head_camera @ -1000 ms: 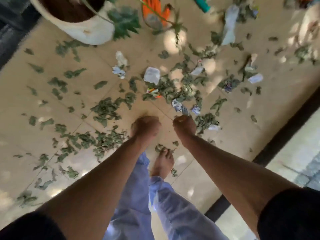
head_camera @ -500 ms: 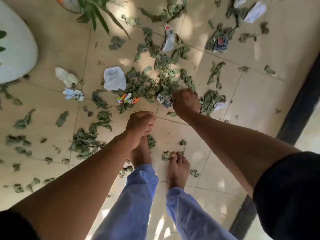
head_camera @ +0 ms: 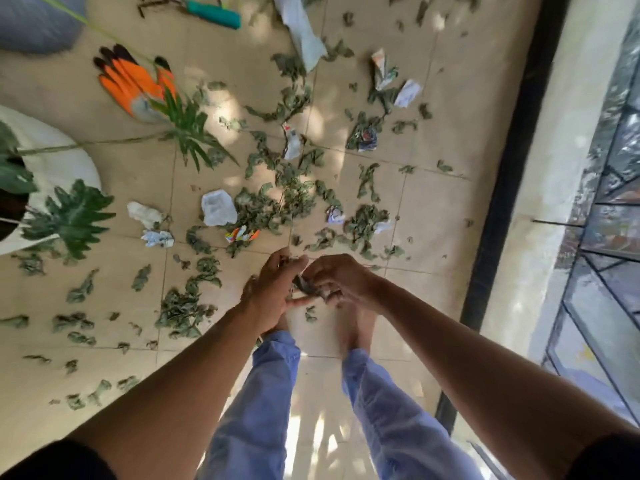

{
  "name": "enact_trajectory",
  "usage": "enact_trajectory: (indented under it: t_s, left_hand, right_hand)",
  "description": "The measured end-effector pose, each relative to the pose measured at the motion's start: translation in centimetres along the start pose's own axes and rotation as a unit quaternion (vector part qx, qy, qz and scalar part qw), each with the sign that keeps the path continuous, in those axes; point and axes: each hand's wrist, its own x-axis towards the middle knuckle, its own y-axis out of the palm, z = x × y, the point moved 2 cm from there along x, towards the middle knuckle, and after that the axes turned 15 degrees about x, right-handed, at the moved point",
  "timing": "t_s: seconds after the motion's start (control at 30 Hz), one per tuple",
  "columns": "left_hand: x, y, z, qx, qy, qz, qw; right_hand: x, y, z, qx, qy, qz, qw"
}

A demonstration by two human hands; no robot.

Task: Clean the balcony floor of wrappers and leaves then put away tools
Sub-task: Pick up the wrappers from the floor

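Both hands meet just above the bare feet: the right hand (head_camera: 337, 280) pinches a crumpled wrapper (head_camera: 306, 285), and the left hand (head_camera: 273, 289) lies released beside it, fingers straight and touching the scrap. Just beyond, leaves (head_camera: 277, 202) litter the tiles (head_camera: 433, 209), thickest mid-floor, with a white wrapper (head_camera: 218, 207) among them. Left sits a white pot (head_camera: 59, 164). Farther off lie orange gloves (head_camera: 133, 79), and at the far edge a teal-handled tool (head_camera: 211, 13).

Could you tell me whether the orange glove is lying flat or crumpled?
Flat: the orange, black-tipped work glove lies spread on the beige tiled floor, fingers splayed.
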Motion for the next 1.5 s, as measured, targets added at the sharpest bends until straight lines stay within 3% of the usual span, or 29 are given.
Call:
enact_trajectory:
  t_s: [0.07, 0.1, 0.17, 0.23, 0.4, 0.53, 0.63, 0.83, 1.03, 1.13, 1.23, 1.33, 1.4, 1.5]
  left_hand:
    - [0.9, 0.4, -0.6, 0.029, 0.018, -0.068, 0.997]
    - [1.6, 0.4, -0.8, 0.029, 0.021, -0.087, 0.996]
    - [3.5, 0.3, -1.1, 0.020, 0.024, -0.098, 0.995]
    - [5.9, -0.4, -0.9, 0.036, 0.028, -0.104, 0.994]
    - [11.1, -1.3, 0.6, 0.083, 0.052, -0.114, 0.989]
    - [13.8, -2.0, 2.4, 0.042, 0.050, -0.127, 0.990]
    - [14.9, -2.1, 4.0, -0.003, 0.041, -0.145, 0.989]
    - [13.6, 0.8, 4.1, -0.081, 0.040, -0.126, 0.988]
    - [11.8, 5.4, 0.8, -0.107, 0.069, -0.041, 0.991]
    - [12.4, 7.8, -0.2, 0.009, 0.104, -0.081, 0.991]
    - [13.5, 8.9, -0.3, 0.040, 0.079, -0.131, 0.987]
    - [14.4, 9.5, -0.3, 0.007, 0.054, -0.134, 0.990]
    - [14.8, 9.9, -0.2, 0.008, 0.042, -0.110, 0.993]
    - [15.3, 10.6, 0.3, 0.021, 0.029, -0.083, 0.996]
  right_hand:
    - [0.3, -0.6, 0.6, 0.021, -0.015, -0.027, 0.999]
    - [1.1, -1.3, 0.7, 0.011, -0.040, -0.082, 0.996]
    - [3.9, -3.7, 0.5, -0.087, -0.109, -0.219, 0.966]
    - [7.2, -5.7, 0.2, -0.196, -0.124, -0.303, 0.924]
    - [14.7, -9.1, -1.4, -0.287, -0.143, -0.359, 0.877]
    - [19.4, -10.2, -2.9, -0.279, -0.154, -0.406, 0.857]
    - [20.9, -10.4, -3.1, -0.273, -0.170, -0.407, 0.855]
    - [16.9, -9.7, -2.3, -0.212, -0.119, -0.405, 0.881]
    - [9.3, -8.1, -3.5, -0.192, -0.179, -0.221, 0.939]
    - [8.3, -8.6, -4.0, -0.202, -0.216, -0.150, 0.944]
    - [8.1, -11.8, -4.1, -0.117, -0.224, -0.258, 0.933]
    - [9.6, -17.0, -4.3, -0.145, -0.193, -0.415, 0.877]
    - [11.5, -19.6, -4.4, -0.205, -0.154, -0.434, 0.863]
    - [13.9, -21.6, -4.0, -0.337, -0.129, -0.390, 0.847]
